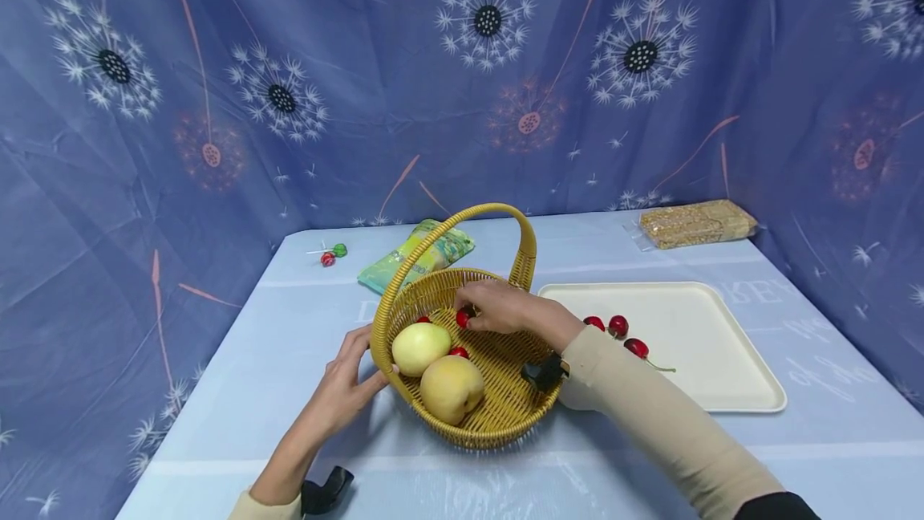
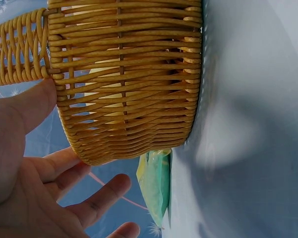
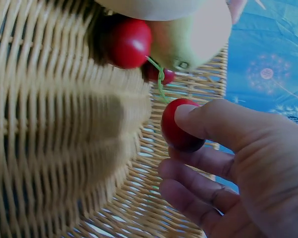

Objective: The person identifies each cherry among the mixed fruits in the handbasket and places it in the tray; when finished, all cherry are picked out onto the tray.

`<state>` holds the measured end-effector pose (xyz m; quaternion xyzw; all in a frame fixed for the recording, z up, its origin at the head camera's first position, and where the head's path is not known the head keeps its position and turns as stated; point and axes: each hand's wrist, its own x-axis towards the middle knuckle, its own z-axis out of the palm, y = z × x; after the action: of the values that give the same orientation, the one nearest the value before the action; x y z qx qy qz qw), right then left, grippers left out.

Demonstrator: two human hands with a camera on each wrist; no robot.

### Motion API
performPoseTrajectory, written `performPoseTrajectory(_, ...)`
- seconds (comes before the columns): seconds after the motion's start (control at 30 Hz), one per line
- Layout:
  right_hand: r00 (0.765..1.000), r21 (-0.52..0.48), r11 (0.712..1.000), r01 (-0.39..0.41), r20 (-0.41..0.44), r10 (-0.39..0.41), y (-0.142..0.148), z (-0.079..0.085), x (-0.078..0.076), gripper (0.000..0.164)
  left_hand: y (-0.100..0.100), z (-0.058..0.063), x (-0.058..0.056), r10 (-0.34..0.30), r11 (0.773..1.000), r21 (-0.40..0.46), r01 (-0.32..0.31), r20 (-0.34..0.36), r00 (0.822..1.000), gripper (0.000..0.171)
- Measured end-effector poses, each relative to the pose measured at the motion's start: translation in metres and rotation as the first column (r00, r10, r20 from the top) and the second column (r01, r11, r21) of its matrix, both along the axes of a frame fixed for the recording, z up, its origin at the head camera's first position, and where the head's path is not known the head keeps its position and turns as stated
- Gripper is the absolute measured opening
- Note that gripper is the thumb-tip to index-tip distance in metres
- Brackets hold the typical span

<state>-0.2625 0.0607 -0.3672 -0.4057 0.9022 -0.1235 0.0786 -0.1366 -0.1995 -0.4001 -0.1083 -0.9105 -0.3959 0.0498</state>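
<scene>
A woven basket (image 1: 498, 424) with a tall handle stands on the table. Inside lie a pale yellow pear (image 1: 419, 349), a larger yellow-orange round fruit (image 1: 451, 389) and red cherries (image 1: 458, 352). My right hand (image 1: 498, 305) is over the basket's inside, pinching a dark red cherry (image 3: 176, 134) between thumb and fingers; its green stem points toward the other cherries (image 3: 129, 43). My left hand (image 1: 345, 383) touches the basket's left rim near the handle's base with thumb and forefinger. The other left fingers (image 2: 107, 196) extend loosely, apart from the wicker.
On the right, a cream tray (image 1: 715, 359) bears several cherries (image 1: 636, 347). Behind the basket lies a green-yellow packet (image 1: 447, 251). Two lollipops (image 1: 334, 253) are at the back left, and a clear-wrapped tan block (image 1: 696, 225) lies at the back right.
</scene>
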Motion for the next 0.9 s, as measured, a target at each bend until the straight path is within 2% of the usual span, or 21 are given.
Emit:
performPoseTrajectory(0.23, 0.999, -0.086, 0.996, 0.010, -0.030, -0.013, 0.014, 0.020, 0.006, 0.025, -0.001, 0.001, 0.000, 0.003, 1.000, -0.011, -0.003, -0.010, 1.000, 0.060)
performPoseTrajectory(0.33, 0.997, -0.122, 0.992, 0.012, -0.068, -0.020, 0.019, 0.025, 0.009, 0.023, -0.001, 0.001, -0.001, 0.007, 1.000, -0.014, -0.007, -0.017, 1.000, 0.060)
performPoseTrajectory(0.53, 0.989, -0.191, 0.981, 0.027, -0.139, -0.054, 0.031, 0.032, 0.019, 0.026, 0.000, 0.001, 0.000, 0.000, 1.000, -0.013, -0.001, -0.041, 0.999, 0.060)
performPoseTrajectory(0.7, 0.978, -0.252, 0.967, 0.042, -0.188, -0.092, 0.043, 0.036, 0.028, 0.027, 0.000, 0.001, 0.000, 0.001, 1.000, -0.007, -0.001, -0.035, 0.999, 0.061)
performPoseTrajectory(0.9, 0.975, -0.340, 0.938, 0.064, -0.180, -0.132, 0.061, 0.038, 0.041, 0.030, 0.001, 0.002, 0.000, -0.002, 1.000, 0.001, 0.002, -0.013, 1.000, 0.060)
